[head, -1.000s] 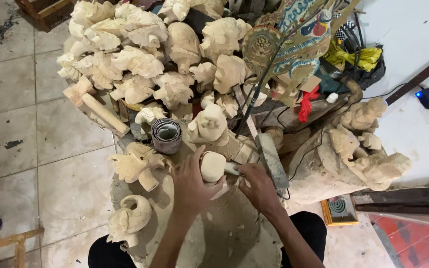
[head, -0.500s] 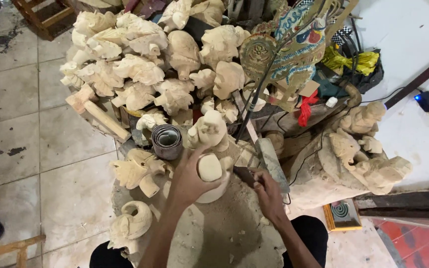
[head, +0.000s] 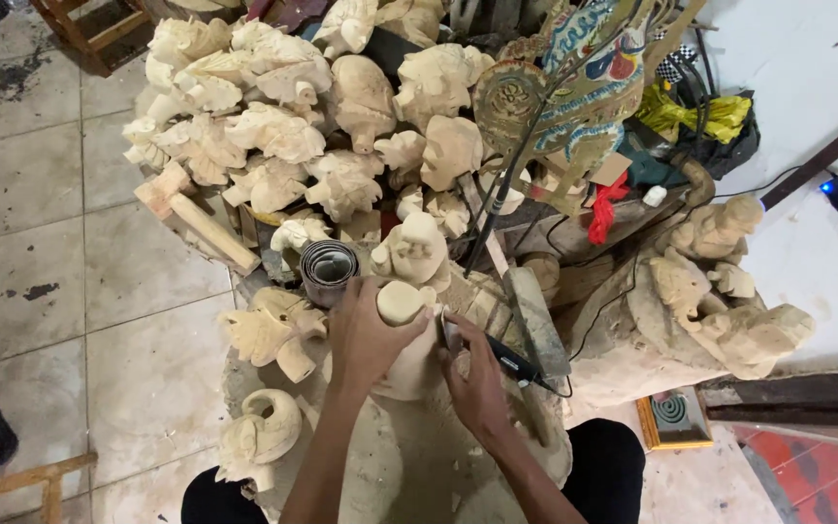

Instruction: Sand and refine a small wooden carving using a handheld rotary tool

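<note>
**Ana:** Head view, looking straight down: how far along does the carving look?

**Ben:** Early, by the look of it. The pale wooden blank (head: pixel 407 325) is smooth and rounded, with no face or ornament cut into it, while the finished carved heads (head: pixel 273 126) piled at the far side show crests, curls and features. So the rough shaping seems done and the detail work is left, as far as one frame can tell.

**Ana:** Where does the blank sit, and who holds it?

**Ben:** It stands at the near middle of the scene, on the dusty wooden counter (head: pixel 409 466) between the person's knees. The left hand (head: pixel 366 335) is clamped around its left side, fingers wrapped over the upper part. The right hand (head: pixel 477 374) is closed on a dark rotary tool (head: pixel 501 357), its tip touching the blank's right flank.

**Ana:** Which way does the blank point?

**Ben:** Its long axis runs near to far and somewhat upward, the rounded flat-topped end facing up and away from the person, tilted slightly toward the far side. The wider base is hidden under the hands.

**Ana:** Anything close by?

**Ben:** A roll of grey sandpaper (head: pixel 328 268) stands just beyond the left hand, and a small carved head (head: pixel 411 247) sits just beyond the blank.
</note>
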